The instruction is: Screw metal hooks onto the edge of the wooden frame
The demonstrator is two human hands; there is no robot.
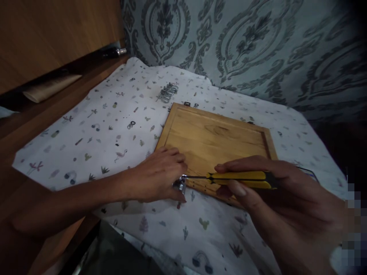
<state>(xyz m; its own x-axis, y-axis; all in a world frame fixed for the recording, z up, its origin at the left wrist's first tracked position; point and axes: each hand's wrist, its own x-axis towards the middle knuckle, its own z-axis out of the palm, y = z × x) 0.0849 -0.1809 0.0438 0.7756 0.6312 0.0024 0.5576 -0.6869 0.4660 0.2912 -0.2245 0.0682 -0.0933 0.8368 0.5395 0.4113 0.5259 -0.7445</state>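
Observation:
My left hand (160, 175) is closed at the near left edge of a wooden board (200, 137), with a small shiny metal fitting (180, 184) between thumb and fingers. Its exact kind is partly hidden by the fingers. A screwdriver (241, 178) with a yellow and black handle is gripped in my right hand (286, 206). Its thin shaft points left, and the tip meets the metal fitting. The board lies flat, with a raised rim around a sunken panel. Small dark holes (202, 186) show along its near edge.
Several metal pieces lie in a pile (168, 92) beyond the board's left corner. The patterned white cloth (114, 114) covers the surface. A dark-edged flat object (308, 172) sits behind my right hand. Wooden furniture (57, 34) stands left; a patterned wall (229, 38) rises behind.

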